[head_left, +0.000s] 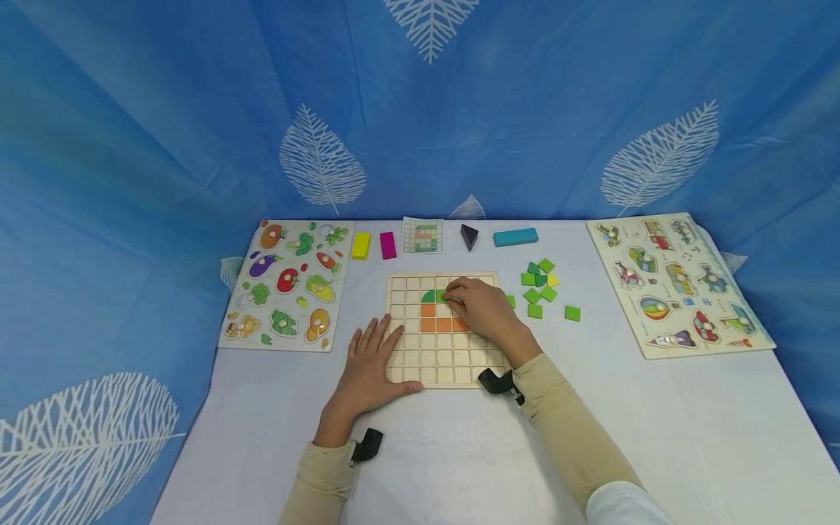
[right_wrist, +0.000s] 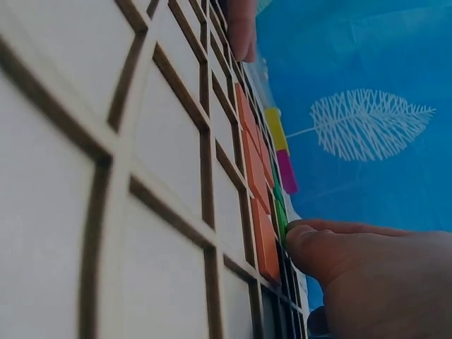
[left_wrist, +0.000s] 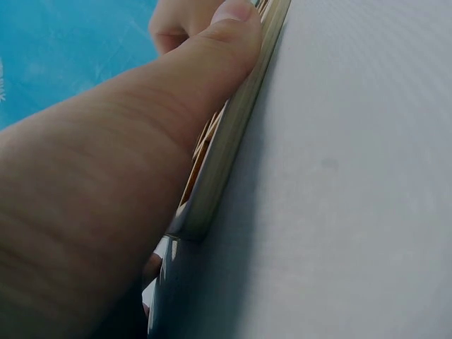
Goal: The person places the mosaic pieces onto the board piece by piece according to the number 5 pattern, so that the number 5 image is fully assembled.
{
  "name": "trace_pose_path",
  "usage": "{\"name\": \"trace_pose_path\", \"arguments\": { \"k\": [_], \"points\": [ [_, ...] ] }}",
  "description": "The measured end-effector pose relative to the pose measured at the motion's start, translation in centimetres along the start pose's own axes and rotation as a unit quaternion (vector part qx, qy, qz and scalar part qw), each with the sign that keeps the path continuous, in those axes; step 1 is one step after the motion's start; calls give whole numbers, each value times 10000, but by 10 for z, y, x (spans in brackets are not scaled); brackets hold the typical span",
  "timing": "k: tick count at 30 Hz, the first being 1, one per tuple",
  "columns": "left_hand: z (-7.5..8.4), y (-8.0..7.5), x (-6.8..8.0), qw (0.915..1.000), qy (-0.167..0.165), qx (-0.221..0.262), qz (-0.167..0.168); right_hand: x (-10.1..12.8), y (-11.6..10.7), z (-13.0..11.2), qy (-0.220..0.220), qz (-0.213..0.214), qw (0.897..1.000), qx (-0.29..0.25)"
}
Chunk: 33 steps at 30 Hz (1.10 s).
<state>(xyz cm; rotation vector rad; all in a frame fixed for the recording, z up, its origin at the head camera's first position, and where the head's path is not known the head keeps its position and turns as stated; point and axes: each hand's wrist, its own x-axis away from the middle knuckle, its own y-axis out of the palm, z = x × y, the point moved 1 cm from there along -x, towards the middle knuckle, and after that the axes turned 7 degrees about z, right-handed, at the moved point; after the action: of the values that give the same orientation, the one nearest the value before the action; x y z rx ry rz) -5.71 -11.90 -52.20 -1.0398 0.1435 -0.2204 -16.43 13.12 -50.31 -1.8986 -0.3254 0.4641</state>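
A wooden grid board lies in the middle of the white table. On it sit several orange tiles and a dark green rounded tile. My right hand reaches over the upper part of the grid, thumb and fingertips pinching a light green square tile beside the rounded one. That tile also shows at the fingertips in the right wrist view, mostly covered. With fingers spread, my left hand rests at the board's left side, its thumb against the near edge.
Several loose green tiles and a yellow tile lie right of the board. Behind it are a pattern card, yellow, magenta, black and blue blocks. Vegetable and vehicle puzzles flank it.
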Motion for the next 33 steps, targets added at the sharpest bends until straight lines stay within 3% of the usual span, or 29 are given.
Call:
{"name": "trace_pose_path", "arguments": {
  "k": [4,8,13,16,19,22,27,33],
  "points": [
    [0,2,0,10000,8,1,11,14,-7,10,183,252,9995,-68],
    [1,1,0,10000,-22,46,-5,43,-15,34,748,861,9931,-276],
    [2,-1,1,10000,-56,70,-25,90,-24,71,1385,1908,9709,-423],
    [1,-1,1,10000,-63,-13,-74,115,-31,92,1761,2281,9564,-480],
    [0,0,0,9999,-49,-64,-89,133,-35,107,2179,2285,9474,-520],
    [-1,1,0,10000,-29,-13,-58,142,-38,115,2420,2027,9476,-489],
    [-1,2,1,10000,-9,22,-60,145,-38,117,2545,1775,9497,-414],
    [2,0,0,9999,-49,24,-86,145,-37,115,2616,1928,9449,-387]
  ]
}}
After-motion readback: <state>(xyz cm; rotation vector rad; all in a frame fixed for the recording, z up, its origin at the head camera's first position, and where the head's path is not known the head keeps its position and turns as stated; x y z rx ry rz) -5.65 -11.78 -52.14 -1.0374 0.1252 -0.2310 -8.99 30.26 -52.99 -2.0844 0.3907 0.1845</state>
